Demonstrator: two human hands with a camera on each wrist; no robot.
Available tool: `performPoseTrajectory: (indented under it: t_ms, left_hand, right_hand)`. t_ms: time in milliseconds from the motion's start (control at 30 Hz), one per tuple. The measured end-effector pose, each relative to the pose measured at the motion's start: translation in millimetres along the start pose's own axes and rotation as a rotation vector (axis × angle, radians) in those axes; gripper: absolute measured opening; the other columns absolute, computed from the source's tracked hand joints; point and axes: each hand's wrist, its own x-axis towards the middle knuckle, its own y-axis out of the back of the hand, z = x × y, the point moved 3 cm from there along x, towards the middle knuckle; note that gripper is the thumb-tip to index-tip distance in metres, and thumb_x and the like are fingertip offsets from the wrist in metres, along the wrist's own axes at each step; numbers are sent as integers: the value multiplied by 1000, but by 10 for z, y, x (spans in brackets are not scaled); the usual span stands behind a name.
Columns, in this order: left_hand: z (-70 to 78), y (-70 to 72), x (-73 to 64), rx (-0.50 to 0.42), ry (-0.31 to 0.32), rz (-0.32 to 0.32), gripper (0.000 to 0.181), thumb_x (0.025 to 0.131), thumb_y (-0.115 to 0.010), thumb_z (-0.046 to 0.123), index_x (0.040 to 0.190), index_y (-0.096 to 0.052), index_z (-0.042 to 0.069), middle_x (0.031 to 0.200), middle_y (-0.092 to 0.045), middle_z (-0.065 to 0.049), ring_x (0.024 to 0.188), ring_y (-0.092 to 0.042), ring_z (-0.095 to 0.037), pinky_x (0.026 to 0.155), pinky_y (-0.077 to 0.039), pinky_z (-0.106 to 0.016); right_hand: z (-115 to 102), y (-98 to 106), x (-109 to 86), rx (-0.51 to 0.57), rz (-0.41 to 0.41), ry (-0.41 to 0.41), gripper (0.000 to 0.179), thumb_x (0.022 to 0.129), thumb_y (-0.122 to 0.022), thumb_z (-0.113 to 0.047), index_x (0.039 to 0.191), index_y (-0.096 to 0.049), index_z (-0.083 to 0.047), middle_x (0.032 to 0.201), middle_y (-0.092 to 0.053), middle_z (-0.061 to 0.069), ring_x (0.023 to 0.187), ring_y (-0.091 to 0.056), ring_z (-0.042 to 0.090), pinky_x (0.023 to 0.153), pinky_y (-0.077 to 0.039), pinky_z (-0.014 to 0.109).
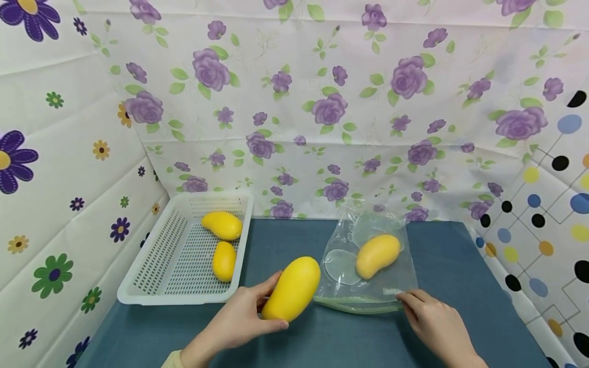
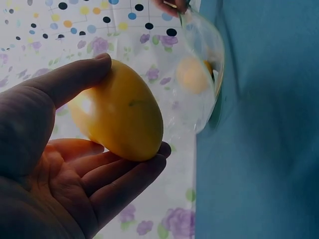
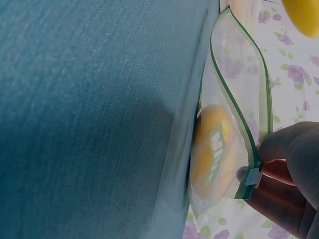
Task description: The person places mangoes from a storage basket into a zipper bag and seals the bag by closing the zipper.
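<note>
Purple-rose cloth (image 1: 303,107) backs a blue tabletop (image 1: 340,342), dotted cloth (image 1: 543,245) at right.

The head view is bright, the wrist views dim, glare spotting the held mango (image 2: 122,109).

The left hand (image 1: 246,314) grips, thumb (image 2: 75,79) opposite fingers (image 2: 127,184), while the right hand (image 1: 434,322) pinches between thumb and fingers

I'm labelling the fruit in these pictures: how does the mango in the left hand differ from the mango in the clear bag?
The held mango is up in the left hand; the bagged mango lies inside the clear bag. The held mango shows bare and bright, while the bagged mango, seen through the bag, looks paler. From the head view, the held mango looks straighter; the bagged mango curves more. Both are yellow and oblong.
</note>
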Motion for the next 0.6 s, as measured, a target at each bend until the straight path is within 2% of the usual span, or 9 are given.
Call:
performPoseTrajectory:
  t_ms: [167, 333, 600]
  left_hand:
    - [9, -113, 34, 25, -9, -58, 96, 91, -88, 38, 167, -38, 9, 147, -64, -6, 121, -70, -16, 97, -59, -37]
    - [12, -253, 75, 49, -32, -106, 95, 89, -89, 38, 165, -41, 8, 146, -66, -7, 119, -69, -10, 95, -59, -30]
    - [20, -425, 149, 43, -50, -173, 93, 89, -89, 39, 165, -42, 12, 147, -65, -2, 118, -68, -6, 95, -57, -25]
  right_hand:
    - [-3, 8, 4, -3, 4, 0, 31, 79, -94, -4, 105, -83, -17, 97, -74, -3, 68, -68, 10, 53, -51, 25]
    - [-9, 7, 12, -2, 19, 11, 31, 78, -95, -4, 104, -84, -16, 95, -74, -3, 68, -68, 10, 53, -51, 24]
    - [-13, 7, 28, -2, 36, 12, 30, 78, -94, -4, 104, -84, -15, 94, -74, -3, 67, -67, 9, 53, -51, 24]
